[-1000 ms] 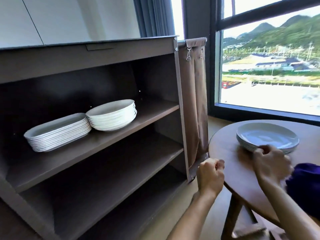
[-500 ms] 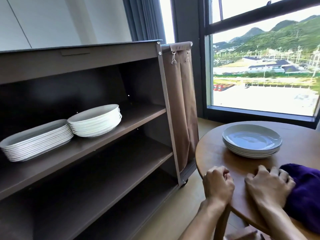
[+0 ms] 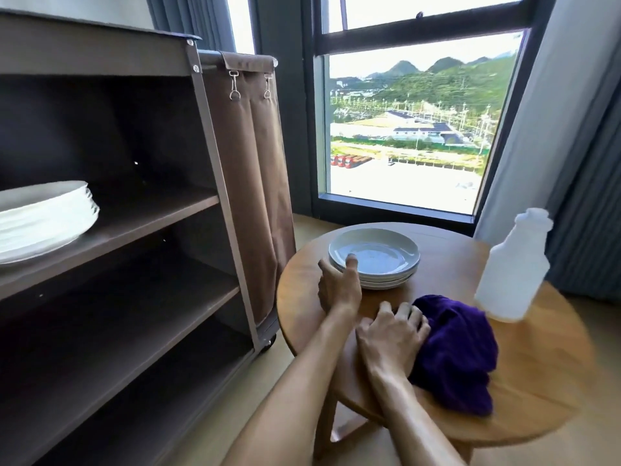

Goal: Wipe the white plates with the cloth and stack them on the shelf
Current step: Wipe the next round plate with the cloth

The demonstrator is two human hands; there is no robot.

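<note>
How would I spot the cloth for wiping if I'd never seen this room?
Start at the round wooden table by the window. On its near side, in front of the stack of white plates and beside the pale plastic bottle, lies the cloth, with the right hand resting on its left edge. It is the only soft, crumpled, deep purple thing there.

left hand [image 3: 339,286]: thumb raised, reaching | right hand [image 3: 391,334]: fingers seemingly spread, palm down
</note>
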